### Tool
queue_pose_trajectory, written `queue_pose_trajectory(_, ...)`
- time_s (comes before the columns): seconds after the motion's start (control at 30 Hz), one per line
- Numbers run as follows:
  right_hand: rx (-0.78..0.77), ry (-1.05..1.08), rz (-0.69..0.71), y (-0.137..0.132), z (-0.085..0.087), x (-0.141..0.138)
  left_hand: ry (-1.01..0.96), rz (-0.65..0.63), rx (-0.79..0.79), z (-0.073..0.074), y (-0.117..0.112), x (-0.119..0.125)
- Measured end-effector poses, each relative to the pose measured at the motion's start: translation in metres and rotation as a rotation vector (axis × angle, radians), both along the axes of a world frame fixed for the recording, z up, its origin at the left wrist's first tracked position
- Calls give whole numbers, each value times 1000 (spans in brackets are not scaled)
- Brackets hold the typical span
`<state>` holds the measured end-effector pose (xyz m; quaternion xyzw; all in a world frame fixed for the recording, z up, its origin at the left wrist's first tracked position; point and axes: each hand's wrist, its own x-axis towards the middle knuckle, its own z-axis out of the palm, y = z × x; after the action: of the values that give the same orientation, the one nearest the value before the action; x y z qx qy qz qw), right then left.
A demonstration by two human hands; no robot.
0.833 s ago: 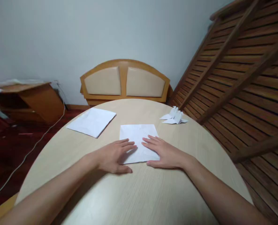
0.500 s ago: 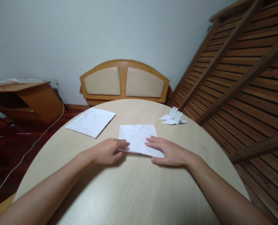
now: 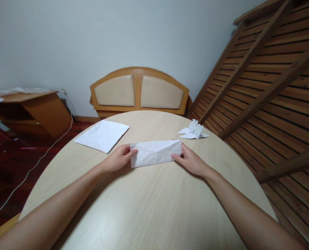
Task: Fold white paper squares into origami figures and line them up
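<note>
A creased white sheet of paper (image 3: 154,152) is held at the middle of the round table, folded over so that it shows as a wide strip. My left hand (image 3: 120,156) pinches its left end, thumb on the near face and fingers behind. At the right end my right hand (image 3: 190,159) grips it the same way, its thumb on the near face. The fingers behind the paper are mostly hidden. Beyond my right hand lie several folded white paper cranes (image 3: 194,130) in a cluster. A stack of white paper (image 3: 102,135) rests on the table at the left.
The pale wooden table (image 3: 144,208) has a curved edge. Behind it stands a headboard (image 3: 138,90) with two cream panels. A slatted wooden frame (image 3: 269,90) leans at the right. On the left are a low cabinet (image 3: 50,114) and a white cable (image 3: 42,158) along the floor.
Both hands lay on the flat paper before; now they grip its two ends. The sheet's near part has been raised and folded over, and it shows as a narrower, wider strip.
</note>
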<state>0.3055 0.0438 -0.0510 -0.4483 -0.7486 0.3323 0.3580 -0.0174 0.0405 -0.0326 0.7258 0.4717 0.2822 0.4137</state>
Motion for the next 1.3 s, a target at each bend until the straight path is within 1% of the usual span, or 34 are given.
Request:
queue_pose_trajectory(0.07, -11, 23, -20, 2, -5, -3, 30, 106, 86, -2, -2, 2)
queue_pose_trajectory(0.13, -21, 18, -27, 5, -9, -5, 108, 196, 302, -2, -5, 5)
queue_pose_trajectory(0.17, -12, 2, -29, 6, -11, -5, 168, 210, 435, -3, -7, 6)
queue_pose_trajectory(0.2, 4, -19, -33, 7, -12, -5, 237, 194, 563, -4, -9, 8)
queue_pose_trajectory(0.23, 27, -48, -47, 8, -13, -5, 315, 148, 661, -5, -12, 10)
queue_pose_trajectory(0.27, 59, -89, -76, 9, -12, -5, 388, 81, 703, -6, -14, 12)
queue_pose_trajectory(0.33, 161, -207, -180, 8, -9, -6, 497, -53, 705, -11, -18, 19)
queue_pose_trajectory(0.4, 291, -354, -280, 3, -4, -10, 571, -150, 643, -17, -21, 26)
queue_pose_trajectory(0.43, 348, -416, -279, -1, -1, -13, 589, -198, 605, -19, -23, 29)
queue_pose_trajectory(0.5, 383, -483, -179, -12, 4, -23, 599, -269, 537, -21, -26, 33)
queue_pose_trajectory(0.53, 370, -508, -96, -18, 5, -29, 598, -303, 513, -21, -28, 35)
queue_pose_trajectory(0.63, 267, -558, 125, -32, 4, -47, 580, -394, 483, -19, -32, 36)
queue_pose_trajectory(0.7, 192, -593, 230, -37, 2, -54, 550, -429, 484, -18, -34, 36)
queue_pose_trajectory(0.77, 141, -617, 262, -36, 1, -55, 525, -441, 484, -17, -35, 35)
queue_pose_trajectory(0.9, 116, -638, 188, -26, -1, -43, 486, -423, 494, -16, -34, 34)
queue_pose_trajectory(1.1, 154, -610, 175, -14, -7, -25, 407, -383, 575, -11, -31, 33)
queue_pose_trajectory(1.2, 175, -602, 175, -13, -7, -24, 402, -364, 602, -8, -31, 33)
queue_pose_trajectory(1.3, 215, -602, 180, -15, -4, -26, 436, -309, 619, -6, -31, 34)
